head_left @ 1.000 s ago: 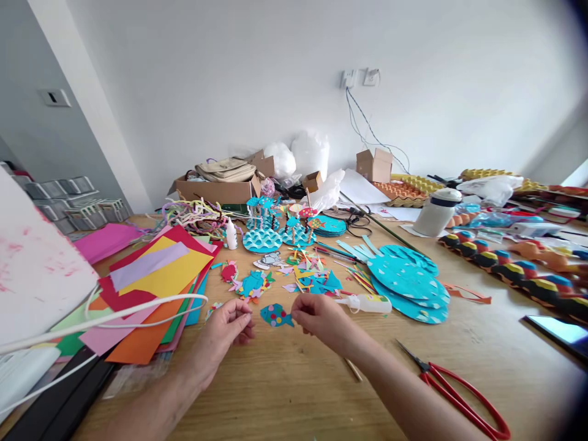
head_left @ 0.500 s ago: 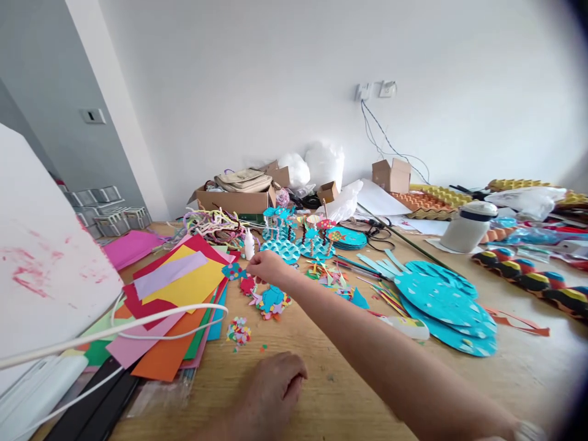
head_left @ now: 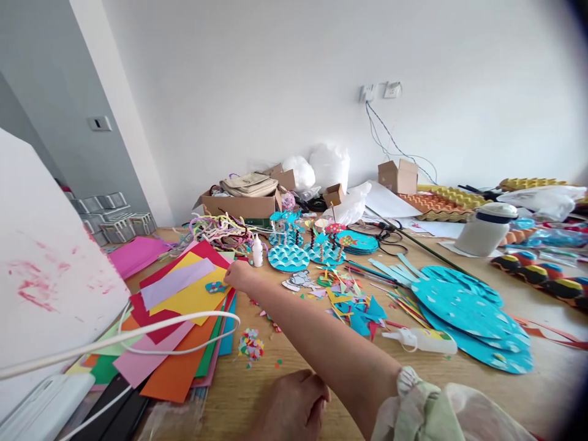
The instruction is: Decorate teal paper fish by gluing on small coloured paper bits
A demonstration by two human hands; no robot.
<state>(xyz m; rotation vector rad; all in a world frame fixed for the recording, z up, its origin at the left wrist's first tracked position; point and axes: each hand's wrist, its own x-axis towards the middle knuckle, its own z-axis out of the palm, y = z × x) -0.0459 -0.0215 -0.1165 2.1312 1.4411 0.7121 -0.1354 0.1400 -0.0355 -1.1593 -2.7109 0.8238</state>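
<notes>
1. Head view: your right hand [head_left: 239, 277], arm stretched across to the left, pinches the tail end of a blue paper fish [head_left: 215, 287] with colored dots.
2. The fish is over a yellow sheet [head_left: 179, 294] in the fanned pile of colored paper; whether it touches the sheet, you cannot tell.
3. Your left hand [head_left: 294, 404] is at the near side of the desk [head_left: 229, 398], fingers curled; its inside is hidden, so whether that grip contains anything cannot be told.
4. Just beyond your right hand stands a small white bottle [head_left: 257, 252], near a blue disc [head_left: 288, 260] topped with wavy strips.
5. Nearer you, a heap of paper dots [head_left: 251, 344] sits between the paper pile and your right forearm; a white cable [head_left: 184, 320] loops over the pile.
6. To the right, a squeeze bottle [head_left: 427, 340] lies on its side beside large blue cutouts [head_left: 473, 309].
7. Farther back, tangled pipe cleaners [head_left: 218, 229] lie before a cardboard box [head_left: 239, 205].
</notes>
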